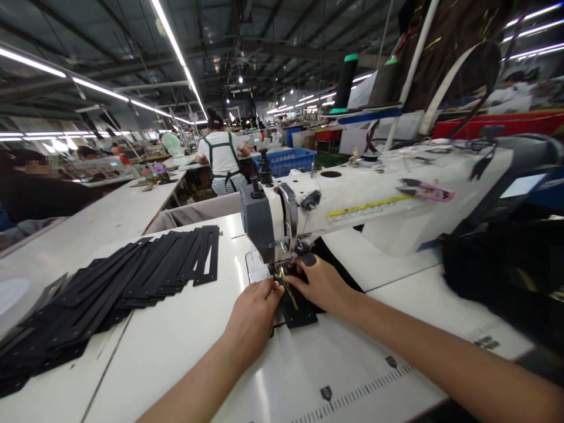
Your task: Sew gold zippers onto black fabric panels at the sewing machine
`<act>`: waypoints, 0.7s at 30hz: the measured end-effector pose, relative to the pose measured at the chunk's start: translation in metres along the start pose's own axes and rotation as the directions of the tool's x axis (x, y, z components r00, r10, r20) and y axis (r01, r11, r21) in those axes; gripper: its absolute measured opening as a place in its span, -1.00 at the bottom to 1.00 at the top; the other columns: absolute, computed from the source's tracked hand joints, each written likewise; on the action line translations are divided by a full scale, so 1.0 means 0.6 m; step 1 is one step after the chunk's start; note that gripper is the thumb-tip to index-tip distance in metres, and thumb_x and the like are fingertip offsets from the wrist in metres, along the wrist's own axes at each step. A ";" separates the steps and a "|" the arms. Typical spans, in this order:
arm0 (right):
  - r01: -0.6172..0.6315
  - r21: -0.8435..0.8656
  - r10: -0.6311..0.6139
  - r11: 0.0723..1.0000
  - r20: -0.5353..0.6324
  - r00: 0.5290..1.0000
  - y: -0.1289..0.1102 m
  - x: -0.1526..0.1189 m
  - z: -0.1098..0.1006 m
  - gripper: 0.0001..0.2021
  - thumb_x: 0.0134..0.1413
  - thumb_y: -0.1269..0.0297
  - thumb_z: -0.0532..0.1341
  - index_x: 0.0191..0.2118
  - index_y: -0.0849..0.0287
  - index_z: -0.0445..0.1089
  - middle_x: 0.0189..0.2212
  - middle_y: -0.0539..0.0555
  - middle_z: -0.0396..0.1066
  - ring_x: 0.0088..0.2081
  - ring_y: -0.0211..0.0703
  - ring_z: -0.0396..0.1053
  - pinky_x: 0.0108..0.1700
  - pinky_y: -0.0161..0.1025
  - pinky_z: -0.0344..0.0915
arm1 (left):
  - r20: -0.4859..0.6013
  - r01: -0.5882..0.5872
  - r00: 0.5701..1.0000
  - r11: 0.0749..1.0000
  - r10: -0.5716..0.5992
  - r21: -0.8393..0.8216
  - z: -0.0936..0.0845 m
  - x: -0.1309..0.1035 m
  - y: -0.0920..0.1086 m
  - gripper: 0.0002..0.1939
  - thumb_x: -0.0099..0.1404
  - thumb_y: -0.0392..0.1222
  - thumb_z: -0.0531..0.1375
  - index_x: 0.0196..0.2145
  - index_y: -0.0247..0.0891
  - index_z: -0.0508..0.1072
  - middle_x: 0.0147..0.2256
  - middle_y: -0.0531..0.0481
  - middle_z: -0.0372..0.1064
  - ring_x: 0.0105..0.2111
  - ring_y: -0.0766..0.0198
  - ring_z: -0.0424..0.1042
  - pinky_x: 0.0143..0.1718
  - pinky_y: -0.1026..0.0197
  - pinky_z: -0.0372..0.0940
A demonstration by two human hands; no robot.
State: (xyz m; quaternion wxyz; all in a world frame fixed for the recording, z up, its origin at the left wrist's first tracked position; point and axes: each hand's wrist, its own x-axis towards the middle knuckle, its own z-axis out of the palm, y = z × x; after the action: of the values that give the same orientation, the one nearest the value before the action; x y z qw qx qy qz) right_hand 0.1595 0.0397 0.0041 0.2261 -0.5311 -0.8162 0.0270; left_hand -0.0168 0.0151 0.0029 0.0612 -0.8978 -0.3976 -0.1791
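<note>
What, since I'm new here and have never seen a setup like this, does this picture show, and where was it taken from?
There is no robot here: a camera on a person's head looks forward and down at their two bare hands. The big white machine is a sewing machine, with a yellow measuring tape along its arm.

The left hand and right hand are at the machine's working end, fingertips at a black piece with a gold-coloured strip that looks like a zipper. Exactly how firmly each hand grips is hard to see.

On the white table, to the left, lies a spread pile of black pieces, some with long slots. Beyond, another person wears green straps.
</note>
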 end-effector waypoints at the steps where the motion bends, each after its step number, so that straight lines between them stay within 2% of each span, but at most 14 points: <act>1: 0.090 0.028 -0.090 0.996 0.007 0.996 0.001 -0.021 -0.009 -0.67 0.01 0.15 0.21 -0.13 0.23 0.38 -0.16 0.20 0.38 -0.11 -0.02 0.32 -0.12 -0.16 0.26 | 0.016 0.002 1.000 1.000 -0.002 -0.005 -0.002 -0.002 0.002 -0.72 0.21 -0.43 0.02 -0.13 -0.31 0.36 -0.22 -0.14 0.35 -0.24 0.15 0.38 -0.20 0.07 0.35; 3: 0.328 0.104 -0.331 0.939 0.008 0.944 0.004 -0.058 -0.023 -0.51 -0.03 0.13 0.24 0.02 0.25 0.29 0.00 0.23 0.28 0.03 0.03 0.21 0.04 -0.06 0.15 | 0.032 -0.013 0.999 1.000 0.014 -0.027 -0.009 -0.006 0.007 -0.69 0.20 -0.43 0.02 -0.09 -0.31 0.33 -0.18 -0.16 0.34 -0.19 0.13 0.36 -0.16 0.05 0.33; 5: 0.430 0.174 -0.437 0.886 0.003 0.900 0.007 -0.075 -0.032 -0.63 0.09 0.25 0.15 0.01 0.29 0.30 0.00 0.23 0.30 0.02 -0.01 0.23 0.06 -0.06 0.12 | 0.046 -0.024 0.999 0.997 0.027 -0.072 -0.019 -0.008 0.017 -0.65 0.15 -0.44 0.03 -0.09 -0.32 0.33 -0.15 -0.18 0.34 -0.13 0.12 0.34 -0.11 0.04 0.30; 6: 0.407 0.207 -0.419 0.890 0.016 0.908 0.008 -0.072 -0.037 -0.72 0.13 0.32 0.09 -0.06 0.28 0.35 -0.08 0.20 0.37 -0.05 -0.05 0.29 0.00 -0.11 0.17 | 0.058 -0.010 0.998 0.995 0.015 -0.099 -0.024 -0.007 0.021 -0.64 0.11 -0.46 0.04 -0.12 -0.32 0.35 -0.14 -0.18 0.34 -0.12 0.11 0.33 -0.08 0.03 0.27; 8: 0.276 0.273 -0.313 0.921 0.100 0.945 0.009 -0.046 -0.046 -0.77 0.16 0.38 0.03 -0.25 0.25 0.44 -0.31 0.10 0.46 -0.27 -0.15 0.37 -0.20 -0.23 0.24 | 0.101 0.099 0.991 0.984 -0.085 -0.146 -0.036 -0.001 0.029 -0.66 0.03 -0.45 0.09 -0.21 -0.30 0.39 -0.20 -0.12 0.37 -0.15 0.12 0.34 -0.08 0.06 0.25; 10: 0.130 0.305 -0.201 0.943 0.215 0.956 0.011 -0.007 -0.056 -0.76 0.14 0.35 0.06 -0.45 0.23 0.43 -0.53 0.02 0.41 -0.46 -0.22 0.33 -0.39 -0.30 0.18 | 0.140 0.258 0.961 0.953 -0.237 -0.158 -0.045 0.011 0.032 -0.80 0.03 -0.37 0.15 -0.32 -0.27 0.42 -0.31 -0.05 0.41 -0.27 0.14 0.39 -0.21 0.13 0.29; 12: 0.082 0.314 -0.168 0.946 0.258 0.952 0.011 0.023 -0.065 -0.74 0.10 0.36 0.10 -0.56 0.25 0.40 -0.64 -0.02 0.34 -0.54 -0.26 0.28 -0.48 -0.34 0.11 | 0.142 0.372 0.924 0.918 -0.354 -0.137 -0.047 0.023 0.030 -0.93 0.10 -0.24 0.18 -0.41 -0.26 0.43 -0.43 -0.01 0.41 -0.39 0.15 0.41 -0.36 0.17 0.29; 13: 0.080 0.318 -0.168 0.945 0.260 0.951 0.010 0.029 -0.068 -0.72 0.09 0.36 0.10 -0.59 0.25 0.39 -0.66 -0.03 0.32 -0.56 -0.27 0.26 -0.49 -0.34 0.09 | 0.132 0.395 0.916 0.911 -0.379 -0.123 -0.046 0.028 0.029 -0.90 0.13 -0.19 0.18 -0.45 -0.27 0.44 -0.47 -0.02 0.40 -0.43 0.14 0.41 -0.41 0.18 0.28; 15: 0.100 0.329 -0.188 0.939 0.250 0.950 0.006 0.022 -0.068 -0.76 0.07 0.34 0.13 -0.55 0.25 0.42 -0.62 -0.01 0.35 -0.52 -0.25 0.28 -0.47 -0.33 0.11 | 0.113 0.386 0.920 0.917 -0.375 -0.104 -0.042 0.032 0.028 -0.88 0.15 -0.20 0.18 -0.49 -0.27 0.45 -0.49 -0.02 0.40 -0.43 0.14 0.41 -0.41 0.19 0.27; 17: 0.170 0.345 -0.250 0.923 0.201 0.947 0.003 -0.004 -0.059 -0.88 0.03 0.34 0.19 -0.39 0.23 0.46 -0.47 0.03 0.44 -0.39 -0.18 0.33 -0.35 -0.30 0.19 | 0.104 0.339 0.939 0.935 -0.328 -0.107 -0.038 0.029 0.030 -0.93 0.14 -0.30 0.18 -0.46 -0.25 0.46 -0.45 0.00 0.42 -0.37 0.17 0.41 -0.35 0.23 0.27; 19: 0.247 0.352 -0.305 0.903 0.116 0.945 0.002 -0.031 -0.048 -0.80 -0.03 0.42 0.23 -0.20 0.21 0.44 -0.27 0.07 0.45 -0.22 -0.13 0.31 -0.18 -0.25 0.21 | 0.097 0.292 0.955 0.949 -0.281 -0.116 -0.035 0.023 0.034 -0.89 0.15 -0.37 0.16 -0.39 -0.22 0.47 -0.39 0.02 0.43 -0.32 0.22 0.41 -0.31 0.27 0.26; 21: 0.273 0.353 -0.313 0.895 0.059 0.948 0.002 -0.045 -0.041 -0.73 -0.02 0.51 0.20 -0.14 0.20 0.42 -0.19 0.07 0.44 -0.15 -0.13 0.29 -0.12 -0.24 0.20 | 0.094 0.267 0.962 0.957 -0.257 -0.115 -0.035 0.018 0.037 -0.86 0.19 -0.37 0.13 -0.34 -0.22 0.46 -0.37 0.01 0.43 -0.32 0.23 0.41 -0.30 0.27 0.27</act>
State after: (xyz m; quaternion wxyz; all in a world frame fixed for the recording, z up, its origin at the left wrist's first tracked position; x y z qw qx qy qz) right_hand 0.1789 0.0117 0.0165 0.2686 -0.3524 -0.8815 0.1634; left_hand 0.0005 0.0026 0.0272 -0.0357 -0.8455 -0.5030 -0.1754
